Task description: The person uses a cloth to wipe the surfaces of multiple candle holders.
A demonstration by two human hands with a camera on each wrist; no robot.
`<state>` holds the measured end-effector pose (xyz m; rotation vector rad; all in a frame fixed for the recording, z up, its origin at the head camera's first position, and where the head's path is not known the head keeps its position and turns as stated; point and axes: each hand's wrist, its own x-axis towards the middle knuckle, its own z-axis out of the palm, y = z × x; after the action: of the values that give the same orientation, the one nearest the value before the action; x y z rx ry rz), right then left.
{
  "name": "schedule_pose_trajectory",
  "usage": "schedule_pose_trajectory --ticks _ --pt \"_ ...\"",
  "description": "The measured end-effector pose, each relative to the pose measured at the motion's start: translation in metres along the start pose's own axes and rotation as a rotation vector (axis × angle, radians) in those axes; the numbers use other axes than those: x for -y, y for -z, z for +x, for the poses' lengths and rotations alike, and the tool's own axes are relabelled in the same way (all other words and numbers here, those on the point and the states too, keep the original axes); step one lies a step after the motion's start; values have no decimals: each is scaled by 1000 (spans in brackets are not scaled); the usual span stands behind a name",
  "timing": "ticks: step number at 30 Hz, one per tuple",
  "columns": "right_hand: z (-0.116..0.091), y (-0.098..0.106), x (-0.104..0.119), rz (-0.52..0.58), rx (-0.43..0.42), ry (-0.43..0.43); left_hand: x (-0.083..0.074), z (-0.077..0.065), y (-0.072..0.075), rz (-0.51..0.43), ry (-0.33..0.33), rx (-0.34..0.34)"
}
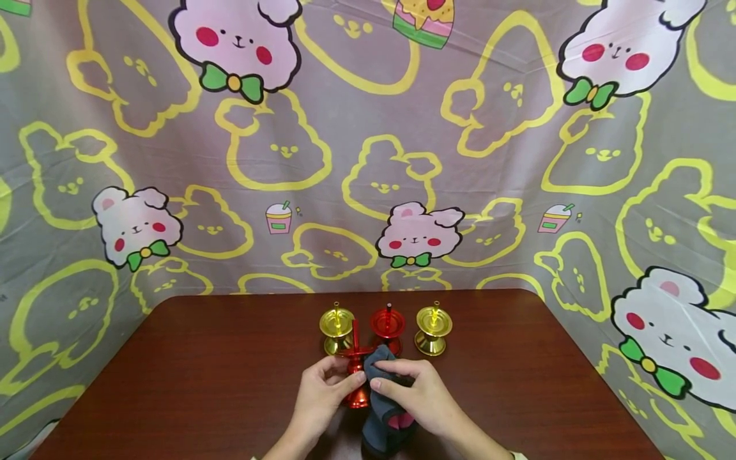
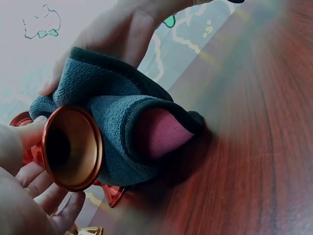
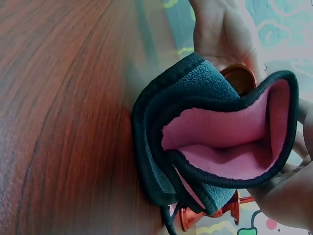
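Note:
My left hand (image 1: 322, 394) grips a shiny red candle holder (image 1: 358, 400) by its stem, with its spike pointing up. In the left wrist view its hollow round base (image 2: 88, 142) faces the camera, gold-toned inside. The right hand (image 1: 430, 397) pinches a blue-grey cloth (image 1: 379, 406) between thumb and fingers, close against the holder's right side. Pink lining (image 3: 220, 129) shows within the cloth's dark-edged folds, and its lower part hangs down toward the table. The cloth hides part of the red holder.
Behind the hands stand a gold candle holder (image 1: 336, 322), another red candle holder (image 1: 388, 324) and a second gold candle holder (image 1: 434, 322) in a row. They are on a dark brown wooden table (image 1: 201, 377). A cartoon-printed curtain (image 1: 345, 211) surrounds the table's back and sides.

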<state>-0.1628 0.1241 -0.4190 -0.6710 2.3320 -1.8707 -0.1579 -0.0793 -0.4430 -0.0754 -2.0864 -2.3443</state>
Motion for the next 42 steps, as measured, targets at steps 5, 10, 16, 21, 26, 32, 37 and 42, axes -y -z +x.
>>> schedule_pose_trajectory --ticks 5,10,16,21,26,32,37,42 --pt "0 -1 2 -32 -26 12 -1 0 0 12 -15 29" --pt "-1 -1 2 -39 -62 24 -2 -2 1 27 -21 68" --pt "0 -1 2 -46 -80 37 -4 -4 3 20 -49 94" --pt "1 0 0 -53 -87 56 -8 -7 5 30 -62 116" --pt "3 0 -3 -23 -46 114 -15 -10 2 67 -108 170" --pt "3 0 -2 -31 -104 66 -15 -9 0 97 -110 134" --pt "1 0 -1 -50 -160 22 -11 -7 -1 54 -82 68" --pt "0 -2 1 -46 -200 23 -9 -6 -1 21 -119 -2"
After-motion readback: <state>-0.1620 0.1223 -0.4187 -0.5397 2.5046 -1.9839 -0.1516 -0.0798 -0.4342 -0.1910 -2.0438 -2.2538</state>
